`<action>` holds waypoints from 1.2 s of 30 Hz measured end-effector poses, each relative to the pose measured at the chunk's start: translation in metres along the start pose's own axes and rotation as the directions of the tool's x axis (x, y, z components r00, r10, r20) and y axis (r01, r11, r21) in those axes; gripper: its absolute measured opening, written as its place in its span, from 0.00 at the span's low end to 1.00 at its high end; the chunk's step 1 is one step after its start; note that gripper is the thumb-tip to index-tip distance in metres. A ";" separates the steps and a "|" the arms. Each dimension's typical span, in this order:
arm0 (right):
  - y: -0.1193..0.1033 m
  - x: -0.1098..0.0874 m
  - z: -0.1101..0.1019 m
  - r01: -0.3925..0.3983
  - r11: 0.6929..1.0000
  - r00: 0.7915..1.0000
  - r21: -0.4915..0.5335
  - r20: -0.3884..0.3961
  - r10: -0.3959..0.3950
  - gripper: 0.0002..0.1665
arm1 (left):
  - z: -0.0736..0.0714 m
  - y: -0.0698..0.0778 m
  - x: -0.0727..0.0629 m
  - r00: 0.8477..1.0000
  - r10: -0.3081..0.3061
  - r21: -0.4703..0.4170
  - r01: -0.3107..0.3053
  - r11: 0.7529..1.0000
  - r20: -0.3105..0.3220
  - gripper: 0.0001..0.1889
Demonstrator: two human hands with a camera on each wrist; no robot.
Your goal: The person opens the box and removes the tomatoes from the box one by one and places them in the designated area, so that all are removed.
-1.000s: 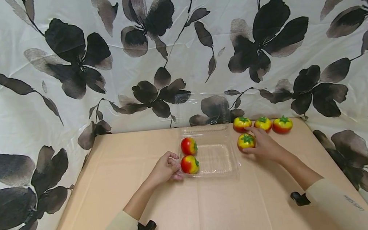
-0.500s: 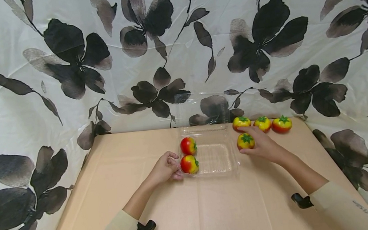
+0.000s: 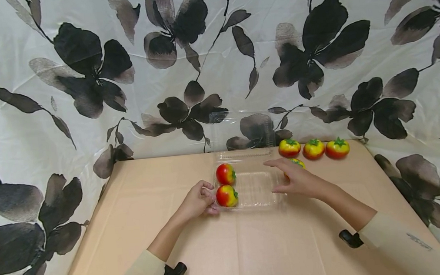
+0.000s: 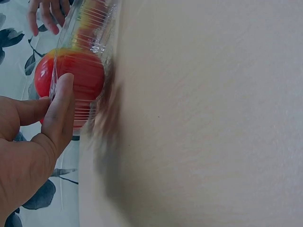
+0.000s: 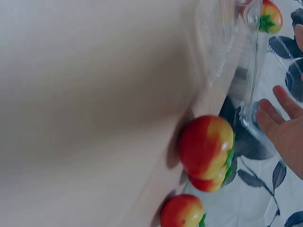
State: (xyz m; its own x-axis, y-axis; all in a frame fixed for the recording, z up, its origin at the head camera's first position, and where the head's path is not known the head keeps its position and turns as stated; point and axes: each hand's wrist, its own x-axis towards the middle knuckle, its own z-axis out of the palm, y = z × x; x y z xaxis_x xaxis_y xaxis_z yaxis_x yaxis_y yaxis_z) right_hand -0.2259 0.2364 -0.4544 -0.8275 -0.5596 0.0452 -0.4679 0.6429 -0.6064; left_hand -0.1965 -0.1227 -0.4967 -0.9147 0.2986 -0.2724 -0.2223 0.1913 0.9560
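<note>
Fingers (image 3: 277, 163) spread, RH (image 3: 301, 182); LH (image 3: 195, 202) pinching box (image 3: 259, 186)

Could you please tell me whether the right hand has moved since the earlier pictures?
Yes: in the head view, the right hand has moved left, its fingers now overlapping the box.

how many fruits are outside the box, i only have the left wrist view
Observer: Four: three fruits in a row near the far edge of the table, plus one nearer fruit partly hidden by the right hand.
Operator: is that hand holding anything, i only see its fingertips
Observer: No, the right wrist view shows it open, with nothing in its grasp.
Operator: where's the lid
Observer: The clear lid is open, at the far side of the box.
</note>
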 end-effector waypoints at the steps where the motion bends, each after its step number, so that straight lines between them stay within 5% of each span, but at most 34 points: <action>1: -0.002 0.002 0.001 0.011 1.000 1.000 0.005 0.007 -0.011 0.47 | 0.000 0.000 0.000 1.000 0.002 0.002 -0.002 1.000 0.000 0.16; 22: -0.020 0.040 0.051 0.085 0.984 0.969 0.156 0.215 -0.118 0.41 | -0.002 0.001 0.000 1.000 0.008 0.010 -0.009 1.000 0.010 0.17; 36: -0.029 0.056 0.077 0.054 0.955 0.966 0.291 0.227 -0.124 0.40 | -0.002 -0.003 0.002 1.000 0.016 0.008 -0.016 1.000 0.016 0.17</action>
State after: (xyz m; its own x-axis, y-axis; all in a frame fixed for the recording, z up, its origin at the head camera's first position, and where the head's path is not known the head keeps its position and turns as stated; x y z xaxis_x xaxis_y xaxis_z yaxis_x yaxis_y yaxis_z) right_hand -0.2350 0.1467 -0.4955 -0.6711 -0.7388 -0.0612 -0.4013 0.4315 -0.8079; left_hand -0.1980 -0.1248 -0.4997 -0.9125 0.3164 -0.2592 -0.2052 0.1939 0.9593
